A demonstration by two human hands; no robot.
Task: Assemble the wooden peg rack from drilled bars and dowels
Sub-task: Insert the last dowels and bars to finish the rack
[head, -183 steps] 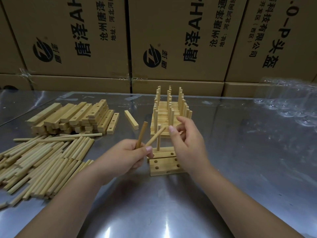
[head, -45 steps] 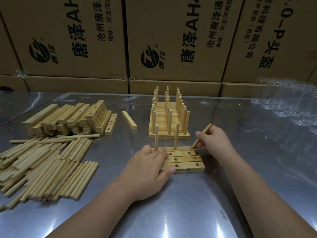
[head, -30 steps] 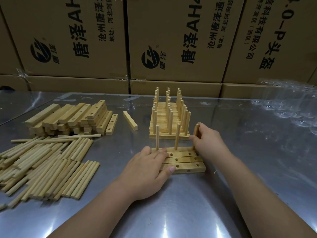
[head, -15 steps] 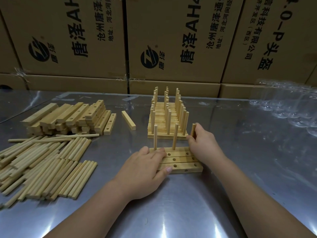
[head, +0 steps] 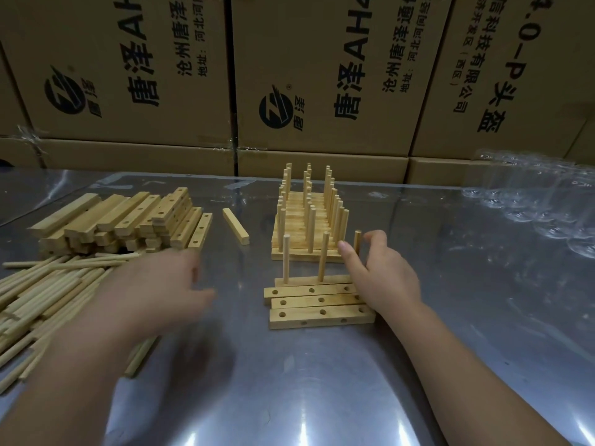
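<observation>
Drilled bars (head: 306, 317), three upright dowels (head: 323, 255), right hand (head: 386, 278) spread beside the third, left hand (head: 154, 291) blurred, seemingly open

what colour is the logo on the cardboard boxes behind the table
Black logo on brown cardboard boxes, clearest in the head view.

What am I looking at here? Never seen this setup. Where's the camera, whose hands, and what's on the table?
There is no machine. A person works bare-handed, filmed by one wide-angle camera worn on their head and looking down. On the steel table four drilled bars lie side by side, and the rear one holds upright dowels. The right hand is open around the rightmost dowel, not plainly gripping it. The left hand, blurred, is over the loose dowels and holds nothing visible. Behind those sits a stack of bars with a single bar beside it. Finished racks stand further back, and cardboard boxes line the rear.
</observation>
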